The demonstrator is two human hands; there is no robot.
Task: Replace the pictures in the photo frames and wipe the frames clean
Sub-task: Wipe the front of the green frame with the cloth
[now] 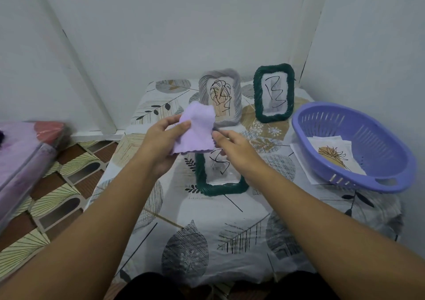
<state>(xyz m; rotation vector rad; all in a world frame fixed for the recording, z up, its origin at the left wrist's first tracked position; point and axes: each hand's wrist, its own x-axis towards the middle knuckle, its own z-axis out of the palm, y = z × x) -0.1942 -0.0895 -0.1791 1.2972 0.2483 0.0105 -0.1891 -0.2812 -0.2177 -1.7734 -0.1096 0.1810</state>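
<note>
While a green frame (220, 180) lies flat below: both hands' fingers (184, 125) clamped on the lilac cloth (195, 129).

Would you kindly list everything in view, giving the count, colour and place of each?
green frames: 2, dark green; one upright at the table's back, one flat beneath the hands
grey frame: 1, grey, upright at the back, left of the upright green one
cloth: 1, lilac, held above the flat frame
basket: 1, purple, table's right side
pictures: several, white with leaf drawings, in and under the basket
tablecloth: 1, white with leaf print, covering the table
left hand: 1, grips the cloth
right hand: 1, pinches the cloth's right edge
</note>
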